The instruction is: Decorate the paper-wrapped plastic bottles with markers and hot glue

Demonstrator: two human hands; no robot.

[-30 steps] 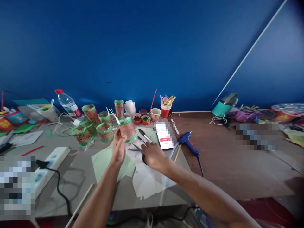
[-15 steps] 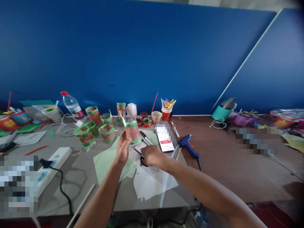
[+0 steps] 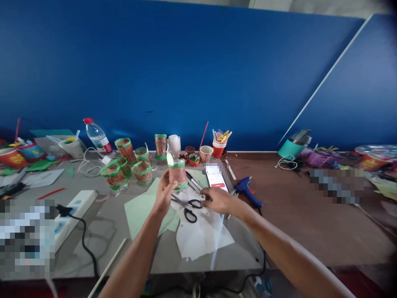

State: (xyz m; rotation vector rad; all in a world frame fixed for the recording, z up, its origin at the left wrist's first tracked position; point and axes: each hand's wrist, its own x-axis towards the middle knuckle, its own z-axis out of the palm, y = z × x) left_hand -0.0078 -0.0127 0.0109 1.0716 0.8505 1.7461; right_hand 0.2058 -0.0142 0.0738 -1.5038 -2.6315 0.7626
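My left hand [image 3: 166, 194] is wrapped round a clear plastic cup [image 3: 178, 176] covered in brown, with green bands at its rim and base. A pale green strip [image 3: 170, 159] stands up from its rim. Black-handled scissors [image 3: 188, 205] lie with spread handles on white paper [image 3: 201, 240] below the cup. Just right of the handles is my right hand [image 3: 218, 200], fingers bent and slightly apart, with nothing visible in them. Its fingertips are near the pens [image 3: 194, 182], which lie between the cup and a phone [image 3: 216, 178].
Several similar brown-and-green cups [image 3: 142, 174] stand at left, near a tilted water bottle [image 3: 98, 138]. A blue glue gun [image 3: 248, 192] lies right of the phone, its cord running down. At left are a white power strip [image 3: 76, 211] and a thin stick [image 3: 108, 265]. Pale green paper [image 3: 139, 211] lies below the cups.
My right hand has let go of the scissors and moved right; they now lie on the paper. My left hand still holds the cup, whose pale strip now shows its broader side.
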